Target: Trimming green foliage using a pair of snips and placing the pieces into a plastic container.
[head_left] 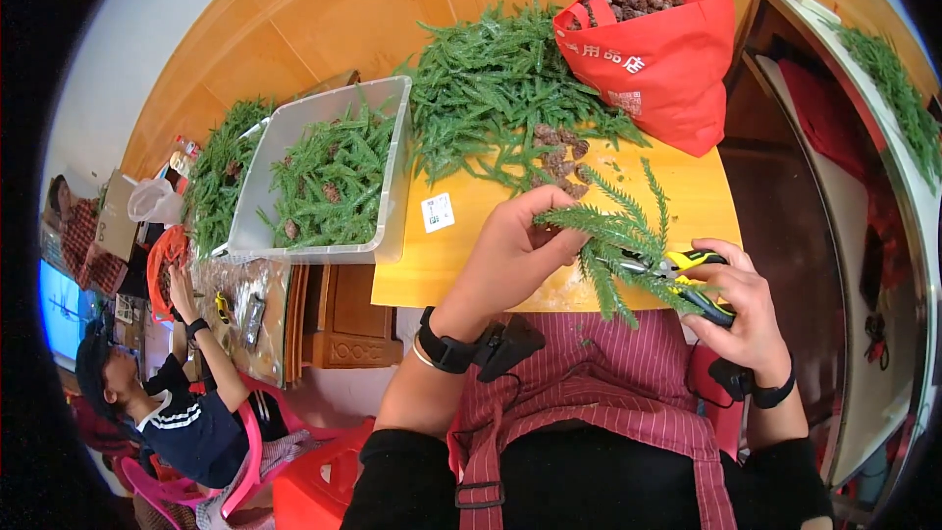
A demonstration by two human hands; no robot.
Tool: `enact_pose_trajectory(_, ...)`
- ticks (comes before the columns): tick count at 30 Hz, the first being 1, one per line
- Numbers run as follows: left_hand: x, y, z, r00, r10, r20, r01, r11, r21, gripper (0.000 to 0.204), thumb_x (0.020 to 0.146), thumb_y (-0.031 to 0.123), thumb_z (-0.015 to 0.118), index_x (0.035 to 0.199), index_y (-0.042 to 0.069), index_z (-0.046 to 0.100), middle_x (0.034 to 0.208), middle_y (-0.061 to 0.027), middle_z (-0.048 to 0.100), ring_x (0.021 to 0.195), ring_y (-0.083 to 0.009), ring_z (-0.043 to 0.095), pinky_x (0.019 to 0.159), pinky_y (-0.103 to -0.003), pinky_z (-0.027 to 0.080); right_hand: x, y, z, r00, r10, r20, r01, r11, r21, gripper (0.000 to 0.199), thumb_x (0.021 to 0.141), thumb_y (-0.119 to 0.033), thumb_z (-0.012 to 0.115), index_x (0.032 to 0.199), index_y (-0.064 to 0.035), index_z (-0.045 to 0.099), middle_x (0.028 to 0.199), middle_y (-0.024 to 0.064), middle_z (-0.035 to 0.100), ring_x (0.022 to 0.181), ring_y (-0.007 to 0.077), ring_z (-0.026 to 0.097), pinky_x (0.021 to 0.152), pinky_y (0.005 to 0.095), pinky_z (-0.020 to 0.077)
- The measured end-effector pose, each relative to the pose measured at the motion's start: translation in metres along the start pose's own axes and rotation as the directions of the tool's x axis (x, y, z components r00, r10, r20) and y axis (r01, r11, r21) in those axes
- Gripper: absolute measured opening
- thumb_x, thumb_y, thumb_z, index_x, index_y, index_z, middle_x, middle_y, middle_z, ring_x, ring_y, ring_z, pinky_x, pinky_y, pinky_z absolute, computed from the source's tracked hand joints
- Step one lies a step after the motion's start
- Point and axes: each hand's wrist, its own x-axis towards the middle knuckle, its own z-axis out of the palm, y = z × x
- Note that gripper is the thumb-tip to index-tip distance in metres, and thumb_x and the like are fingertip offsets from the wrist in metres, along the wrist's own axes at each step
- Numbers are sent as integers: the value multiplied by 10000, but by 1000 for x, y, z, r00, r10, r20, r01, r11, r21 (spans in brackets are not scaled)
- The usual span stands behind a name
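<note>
green conifer sprig (613, 236) held above the near edge of the yellow counter (471, 236): left hand (510, 255) with its grip closed on the sprig's stem end; right hand (741, 309) with its grip closed around yellow-handled snips (677, 270), blades in among the needles. step in hand, as judged: trimming the sprig. next move calls for steadying the stem and setting the blades squarely across it, clear of the left fingers. far on the counter lie a heap of cut greenery (491, 88), loose cones (559, 152) and a red bag (657, 49) of cones; far left, a clear bin (392, 186) of sprigs.
</note>
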Motion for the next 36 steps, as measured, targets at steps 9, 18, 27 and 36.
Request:
enact_pose_trajectory(9,0,2,1,1000,-4,4,4,1000,7,123,849,21,579,962,16,532,838,11,568,698,-35,535,617,-186,465,-3,0,-3,997,71,24,-74,990,119,203,615,-124,671,701,-6,531,895,122,634,1076,392,516,891,451,398)
enact_pose_trajectory(18,0,2,4,1000,-1,4,1,1000,12,113,845,22,581,946,17,532,815,8,562,682,-40,538,612,-194,473,-3,4,-2,997,48,64,-56,989,138,224,640,-144,716,781,-11,603,914,119,637,1065,371,519,909,443,399)
enact_pose_trajectory(27,-1,2,7,999,-36,-41,37,999,10,99,843,16,579,926,13,524,806,8,564,673,-42,543,605,-193,467,-3,4,1,997,54,48,-59,993,106,214,630,-144,725,748,-22,595,949,121,639,1102,370,500,917,440,391)
enact_pose_trajectory(36,1,-1,8,997,-29,-71,28,999,-22,82,836,3,574,898,6,520,772,2,568,649,-44,543,585,-188,456,-1,1,8,1000,15,8,-15,1000,-16,193,599,-87,684,691,-16,530,901,119,641,1044,386,527,878,441,404)
